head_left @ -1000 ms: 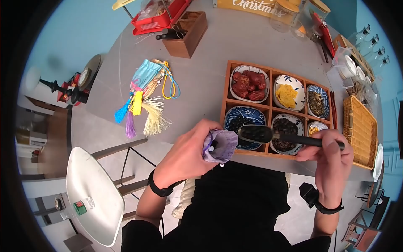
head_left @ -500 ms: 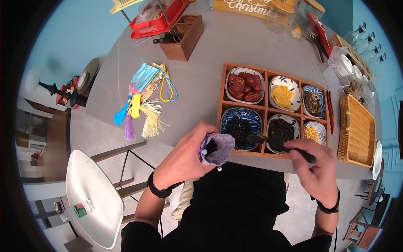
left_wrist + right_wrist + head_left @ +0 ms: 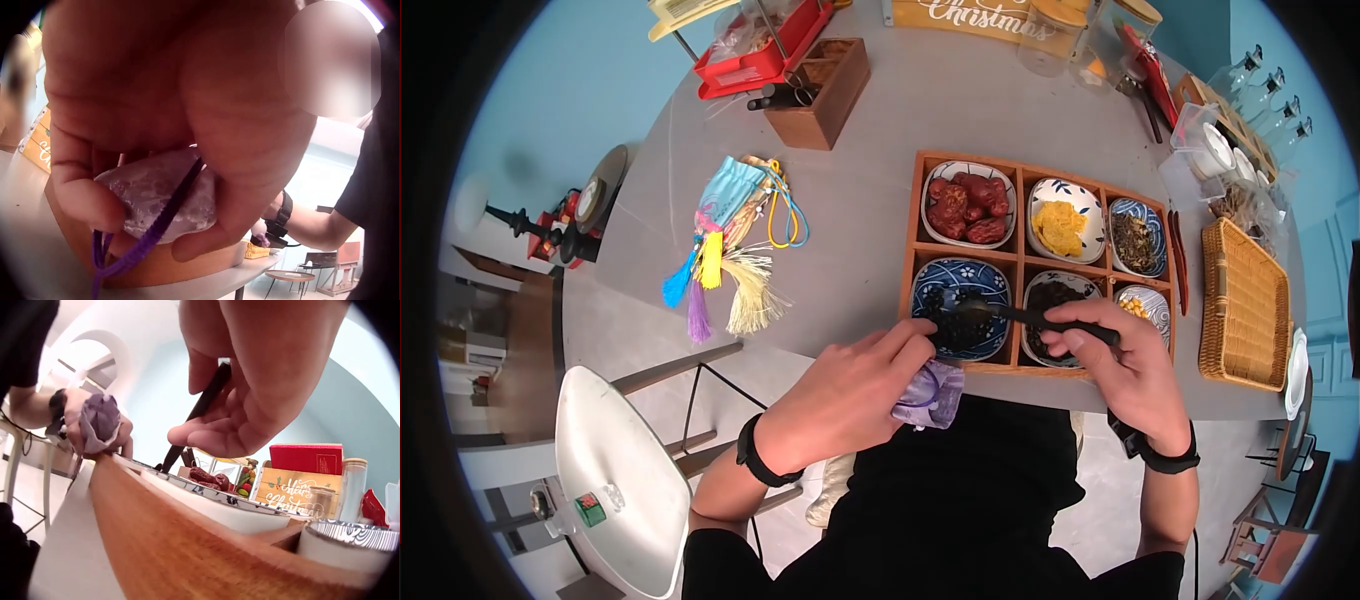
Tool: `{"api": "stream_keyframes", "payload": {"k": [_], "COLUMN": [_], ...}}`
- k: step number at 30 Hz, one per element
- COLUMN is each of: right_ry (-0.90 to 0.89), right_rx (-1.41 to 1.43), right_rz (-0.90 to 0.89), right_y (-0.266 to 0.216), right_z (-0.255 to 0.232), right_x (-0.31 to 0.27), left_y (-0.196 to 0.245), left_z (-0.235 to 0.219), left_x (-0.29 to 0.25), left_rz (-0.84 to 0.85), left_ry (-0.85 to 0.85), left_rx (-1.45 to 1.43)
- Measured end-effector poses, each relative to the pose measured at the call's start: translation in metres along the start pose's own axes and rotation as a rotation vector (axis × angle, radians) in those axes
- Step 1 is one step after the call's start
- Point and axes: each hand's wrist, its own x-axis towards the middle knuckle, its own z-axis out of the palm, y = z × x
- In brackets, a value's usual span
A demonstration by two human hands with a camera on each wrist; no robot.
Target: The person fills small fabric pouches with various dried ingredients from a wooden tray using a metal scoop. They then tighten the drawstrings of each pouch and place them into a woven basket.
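Lavender pouch (image 3: 932, 398), purple cord, gripped in left hand (image 3: 845, 390), near the bowl. Black scoop (image 3: 1040, 319): handle in right hand (image 3: 1128, 362), head down in black beans (image 3: 965, 337), blue patterned bowl (image 3: 988, 278).

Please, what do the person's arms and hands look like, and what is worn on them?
The left hand and right hand are gloveless. The sleeves are black and short. Each arm has a black wristband; the right one carries a black block.
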Motion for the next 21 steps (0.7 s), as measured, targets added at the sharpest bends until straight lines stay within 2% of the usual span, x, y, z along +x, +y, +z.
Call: {"api": "stream_keyframes", "payload": {"k": [1,3,5,10,12,13,15,16,20,21], "right_ry": [0.029,0.063,0.140,0.204,0.286,0.287,0.324,0.342,0.410,0.401], "right_rx": [0.113,0.130,0.289,0.368,0.416,0.414,0.503,0.499,0.555,0.553], "right_rz": [0.122,0.170,0.318,0.325,0.343,0.341,0.308,0.286,0.225,0.221], "right_y": [0.001,0.000,-0.001,0.009,0.009,0.010,0.013,0.014,0.018,0.016], "right_z": [0.000,0.007,0.014,0.026,0.027,0.025,0.018,0.016,0.005,0.003], "right_x": [-0.003,-0.004,-0.002,0.001,0.000,-0.001,-0.004,-0.004,-0.007,-0.007], "left_y": [0.001,0.002,0.000,-0.006,-0.009,-0.011,-0.018,-0.019,-0.023,-0.020], "left_z": [-0.001,-0.001,0.001,0.006,0.009,0.012,0.017,0.018,0.019,0.017], "left_x": [0.000,0.001,0.003,0.002,0.000,-0.001,-0.006,-0.009,-0.015,-0.013], "left_rz": [-0.001,-0.017,-0.003,-0.008,-0.040,-0.038,-0.009,-0.008,-0.056,-0.135], "left_ry": [-0.001,-0.046,-0.037,0.015,0.126,0.128,0.342,0.376,0.397,0.383], "left_rx": [-0.004,0.030,0.023,-0.020,-0.161,-0.161,-0.407,-0.544,-0.499,-0.486]}}
